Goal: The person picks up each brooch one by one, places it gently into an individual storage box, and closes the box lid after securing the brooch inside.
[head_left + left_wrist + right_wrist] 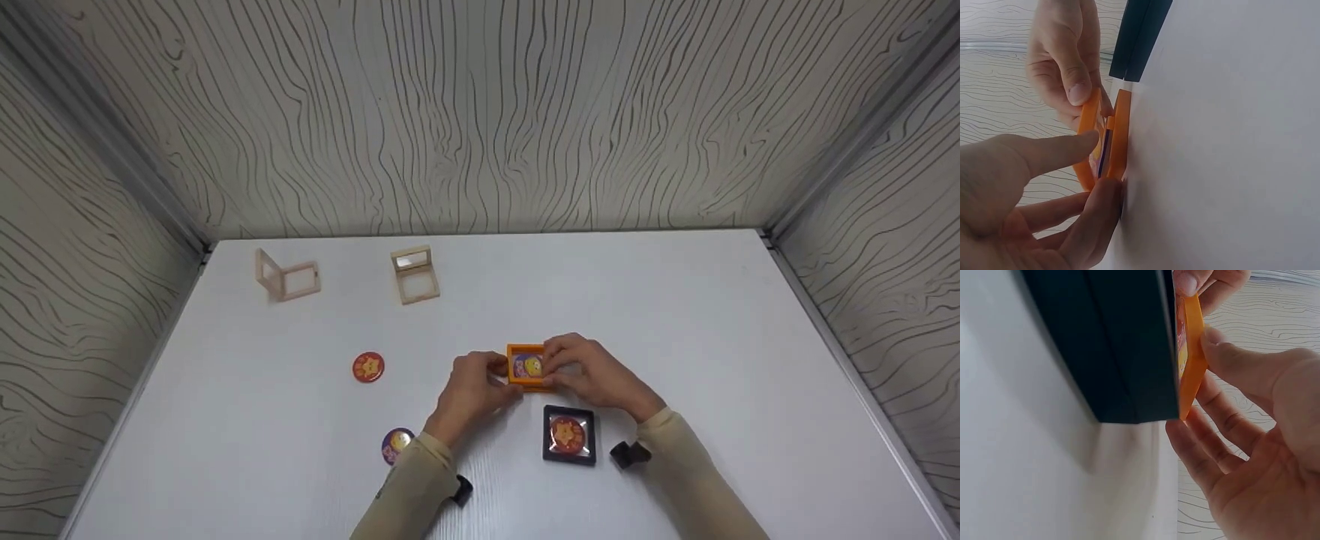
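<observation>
Both hands hold an orange hinged display frame [531,382] at the middle of the table. A round purple badge [528,366] with a yellow figure lies inside it. My left hand [471,390] grips the left side; in the left wrist view its thumb [1072,152] reaches to the frame's opening, with the other fingers at the lower edge. My right hand [596,375] pinches the right side, thumb on the upper half. Seen edge-on in the left wrist view, the two halves [1123,126] stand slightly apart with the badge's edge between them.
A closed black frame [547,435] with a red star badge stands just nearer than the hands. Left lie a loose red star badge [368,367] and a purple badge [395,445], partly behind the left sleeve. Farther back, a pinkish frame [271,274] and a beige frame [420,299] stand unfolded.
</observation>
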`<control>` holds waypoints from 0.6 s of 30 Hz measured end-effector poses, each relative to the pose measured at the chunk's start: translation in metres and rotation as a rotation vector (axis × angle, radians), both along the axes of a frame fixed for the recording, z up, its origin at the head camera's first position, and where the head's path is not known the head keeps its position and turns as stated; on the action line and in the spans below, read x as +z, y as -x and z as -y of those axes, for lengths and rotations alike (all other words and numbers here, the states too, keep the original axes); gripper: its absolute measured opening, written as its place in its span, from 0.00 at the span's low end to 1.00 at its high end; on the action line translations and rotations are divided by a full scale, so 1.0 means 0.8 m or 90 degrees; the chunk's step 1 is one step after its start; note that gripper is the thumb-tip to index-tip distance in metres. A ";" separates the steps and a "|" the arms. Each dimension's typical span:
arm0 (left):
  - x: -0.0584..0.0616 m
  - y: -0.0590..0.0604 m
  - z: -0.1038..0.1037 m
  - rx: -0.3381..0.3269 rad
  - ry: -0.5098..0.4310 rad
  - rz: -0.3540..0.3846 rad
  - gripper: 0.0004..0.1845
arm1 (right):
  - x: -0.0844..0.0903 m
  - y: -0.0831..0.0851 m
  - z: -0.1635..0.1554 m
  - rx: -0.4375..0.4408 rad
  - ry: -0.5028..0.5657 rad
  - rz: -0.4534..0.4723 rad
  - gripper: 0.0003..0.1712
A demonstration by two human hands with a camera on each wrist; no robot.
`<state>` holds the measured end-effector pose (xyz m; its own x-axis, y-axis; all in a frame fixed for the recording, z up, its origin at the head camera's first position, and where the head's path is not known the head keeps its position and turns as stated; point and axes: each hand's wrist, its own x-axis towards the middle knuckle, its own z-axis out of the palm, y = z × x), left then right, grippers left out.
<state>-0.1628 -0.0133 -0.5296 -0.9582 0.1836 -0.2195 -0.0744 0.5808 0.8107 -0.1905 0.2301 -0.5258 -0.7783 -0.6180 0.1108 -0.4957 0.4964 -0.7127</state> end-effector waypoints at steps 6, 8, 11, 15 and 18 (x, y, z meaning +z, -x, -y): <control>0.000 0.000 -0.001 0.003 -0.006 0.009 0.22 | 0.000 0.000 -0.001 0.006 -0.016 -0.012 0.03; 0.000 -0.001 -0.001 0.005 -0.008 0.011 0.22 | 0.000 0.000 -0.002 0.006 -0.018 -0.015 0.02; 0.000 -0.003 -0.001 0.000 -0.007 0.002 0.21 | 0.000 -0.001 -0.002 0.010 -0.018 -0.030 0.02; 0.001 -0.005 -0.002 0.000 -0.003 -0.001 0.19 | -0.001 0.000 -0.003 0.009 -0.025 -0.050 0.02; 0.002 -0.006 -0.004 0.007 0.001 0.011 0.18 | -0.001 0.000 -0.004 0.001 -0.034 -0.048 0.03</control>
